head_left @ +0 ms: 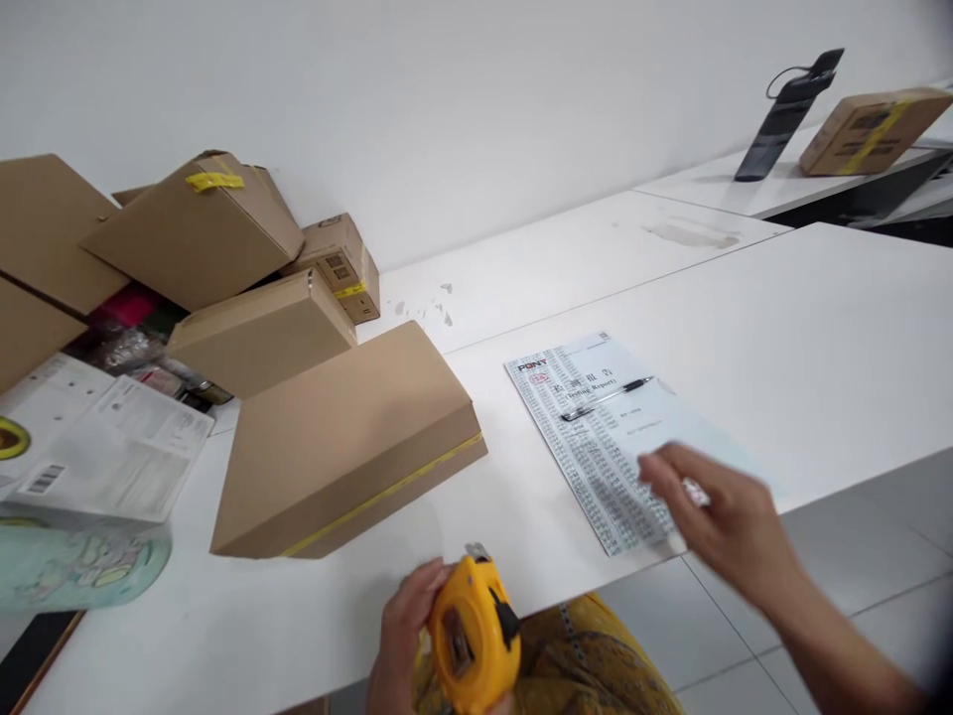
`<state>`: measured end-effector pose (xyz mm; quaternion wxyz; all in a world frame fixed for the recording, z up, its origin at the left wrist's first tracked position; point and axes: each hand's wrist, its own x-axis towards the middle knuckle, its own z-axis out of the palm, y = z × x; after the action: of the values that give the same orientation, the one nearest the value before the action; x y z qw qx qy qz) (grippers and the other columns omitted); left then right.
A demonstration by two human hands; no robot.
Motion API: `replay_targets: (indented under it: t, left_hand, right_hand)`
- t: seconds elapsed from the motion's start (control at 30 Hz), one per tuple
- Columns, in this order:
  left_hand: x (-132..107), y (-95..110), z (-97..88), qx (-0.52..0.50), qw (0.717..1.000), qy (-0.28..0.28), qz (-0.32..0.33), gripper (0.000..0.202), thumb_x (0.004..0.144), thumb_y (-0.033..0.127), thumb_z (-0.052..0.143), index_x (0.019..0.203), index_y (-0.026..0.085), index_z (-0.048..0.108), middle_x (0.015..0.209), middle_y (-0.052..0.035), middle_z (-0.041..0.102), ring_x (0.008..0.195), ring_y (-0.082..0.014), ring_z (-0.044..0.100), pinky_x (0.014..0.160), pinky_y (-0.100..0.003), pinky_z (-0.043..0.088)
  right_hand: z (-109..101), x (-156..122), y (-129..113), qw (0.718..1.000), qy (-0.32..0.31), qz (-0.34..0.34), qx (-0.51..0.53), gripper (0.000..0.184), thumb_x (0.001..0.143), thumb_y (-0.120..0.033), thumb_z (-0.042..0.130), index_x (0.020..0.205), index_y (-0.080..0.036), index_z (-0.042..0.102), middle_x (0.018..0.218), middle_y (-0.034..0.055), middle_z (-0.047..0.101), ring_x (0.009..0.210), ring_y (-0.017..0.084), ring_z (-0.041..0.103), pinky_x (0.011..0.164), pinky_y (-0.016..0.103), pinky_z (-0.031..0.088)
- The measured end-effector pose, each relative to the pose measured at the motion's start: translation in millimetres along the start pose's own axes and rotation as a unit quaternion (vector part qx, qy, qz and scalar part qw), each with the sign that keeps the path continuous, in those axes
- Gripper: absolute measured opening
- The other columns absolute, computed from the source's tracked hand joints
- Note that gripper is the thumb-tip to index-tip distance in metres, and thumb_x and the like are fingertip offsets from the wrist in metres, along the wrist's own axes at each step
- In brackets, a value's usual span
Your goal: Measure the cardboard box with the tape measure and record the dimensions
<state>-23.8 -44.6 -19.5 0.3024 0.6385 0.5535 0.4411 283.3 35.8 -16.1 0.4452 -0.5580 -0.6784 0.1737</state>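
My left hand [402,631] grips a yellow tape measure [474,636] at the near edge of the white table [781,328], its metal tip pointing up. My right hand [719,521] hovers over the lower right corner of a printed paper sheet [596,437]; it is blurred by motion, fingers partly curled toward the paper. A black pen [607,397] lies across the upper part of that sheet. A flat brown cardboard box [342,447] with a yellow tape line lies just left of the paper, beyond the tape measure.
Several more cardboard boxes [201,228] are piled at the back left against the wall. White packets [96,447] and a pale green item [74,566] lie at the left edge. A further box [871,129] and a black bag [789,114] sit on the far right table.
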Motion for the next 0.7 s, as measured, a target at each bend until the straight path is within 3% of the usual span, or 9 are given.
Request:
replay_targets:
  t: [0.07,0.13,0.23,0.37,0.57,0.63,0.7]
  left_hand:
    - [12,0,-3.3,0.072,0.997,0.008,0.029,0.060,0.081,0.028,0.072,0.138,0.025,0.052,0.131,-0.0140,0.063,0.120,-0.0322,0.064,0.099,-0.047,0.055]
    - [24,-4,-3.9,0.148,0.988,-0.002,0.045,0.054,0.084,0.024,0.066,0.136,0.025,0.052,0.130,-0.0128,0.064,0.118,-0.0298,0.065,0.098,-0.045,0.055]
    - [40,-17,2.0,0.232,0.971,-0.013,0.061,0.050,0.087,0.020,0.059,0.136,0.025,0.051,0.130,-0.0117,0.064,0.118,-0.0284,0.066,0.096,-0.044,0.056]
    - [52,-37,13.9,0.300,0.951,-0.005,0.073,0.050,0.088,0.018,0.056,0.137,0.026,0.050,0.134,-0.0112,0.062,0.120,-0.0287,0.065,0.097,-0.045,0.056]
    - [60,-49,21.1,0.348,0.928,0.026,0.131,0.046,0.095,0.024,0.058,0.140,0.024,0.048,0.138,-0.0142,0.061,0.125,-0.0317,0.061,0.100,-0.050,0.055]
    - [59,-41,23.8,0.381,0.907,0.060,0.172,0.048,0.094,0.021,0.061,0.140,0.022,0.049,0.139,-0.0163,0.060,0.127,-0.0348,0.058,0.102,-0.054,0.052]
    - [55,-28,30.4,0.381,0.895,0.083,0.217,0.051,0.090,0.017,0.066,0.139,0.020,0.051,0.138,-0.0175,0.060,0.130,-0.0358,0.056,0.104,-0.054,0.050]
  right_hand:
    - [-21,37,31,0.980,-0.006,-0.040,-0.194,0.034,0.102,-0.035,0.048,0.076,-0.023,0.065,0.068,0.0054,0.065,0.055,0.018,0.056,0.046,0.031,0.039]
    - [-33,72,60,0.931,-0.081,-0.095,-0.344,0.037,0.103,-0.025,0.038,0.084,-0.020,0.069,0.079,0.0108,0.066,0.067,0.023,0.059,0.047,0.031,0.034]
    - [-32,109,90,0.883,-0.165,-0.167,-0.407,0.029,0.089,-0.006,0.045,0.082,-0.018,0.071,0.084,0.0111,0.065,0.073,0.023,0.057,0.053,0.032,0.035]
    - [-20,119,103,0.816,-0.217,-0.255,-0.472,0.026,0.080,0.000,0.054,0.069,-0.020,0.067,0.081,0.0089,0.064,0.076,0.022,0.056,0.062,0.033,0.039]
    - [-21,107,99,0.808,-0.218,-0.265,-0.479,0.031,0.079,0.004,0.054,0.063,-0.021,0.059,0.071,0.0060,0.060,0.070,0.021,0.053,0.060,0.033,0.034]
    - [-26,105,96,0.825,-0.204,-0.261,-0.458,0.029,0.082,0.004,0.050,0.071,-0.021,0.060,0.071,0.0048,0.061,0.066,0.020,0.053,0.059,0.032,0.032]
    - [-30,102,90,0.871,-0.156,-0.222,-0.410,0.022,0.091,-0.006,0.048,0.080,-0.022,0.059,0.071,0.0039,0.063,0.061,0.019,0.054,0.055,0.032,0.031]
